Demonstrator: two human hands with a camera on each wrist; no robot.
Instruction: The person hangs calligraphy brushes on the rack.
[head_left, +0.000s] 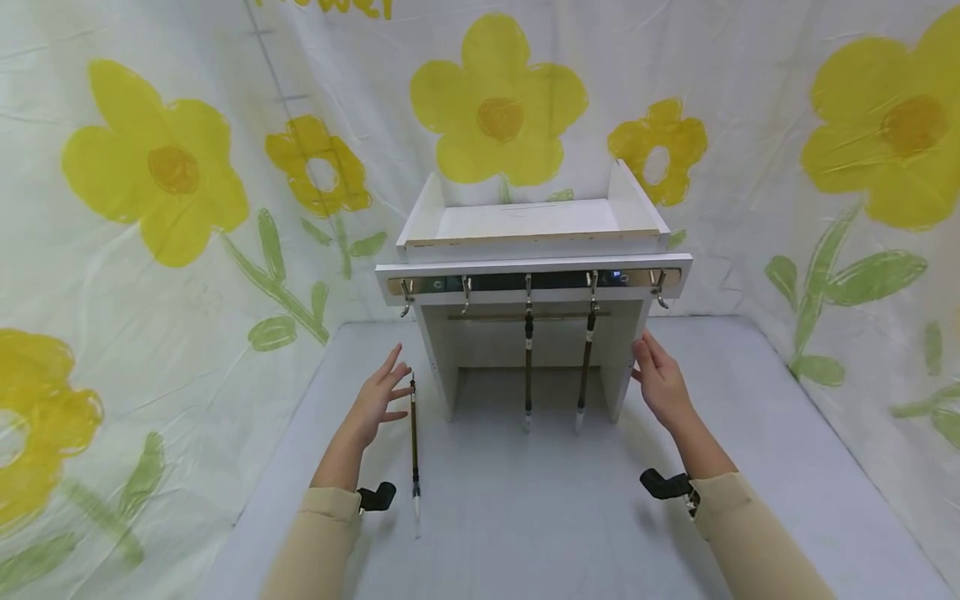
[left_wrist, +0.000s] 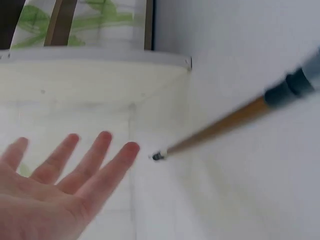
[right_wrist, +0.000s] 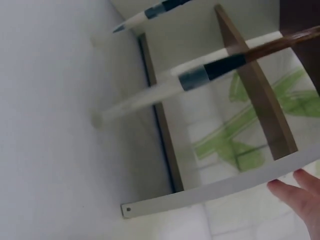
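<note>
A white shelf rack point(head_left: 536, 247) stands on the table, with a strip of metal hooks point(head_left: 467, 287) along its front. From two of the hooks hang calligraphy brushes: one near the middle point(head_left: 528, 358), one further right point(head_left: 587, 358), both with clear caps over their tips. To the left of the rack is a third calligraphy brush point(head_left: 414, 433), its capped tip toward me. My left hand point(head_left: 375, 402) has its fingers spread beside this brush's upper end, holding nothing. Fingertips of my right hand point(head_left: 663, 385) rest against the outer face of the rack's right side panel point(right_wrist: 220, 185).
Behind the rack hangs a white sheet point(head_left: 225, 50) painted with yellow flowers. The pale tabletop point(head_left: 540, 525) extends in front and on both sides. A wooden crossbar point(right_wrist: 257, 90) spans the rack below the hooks.
</note>
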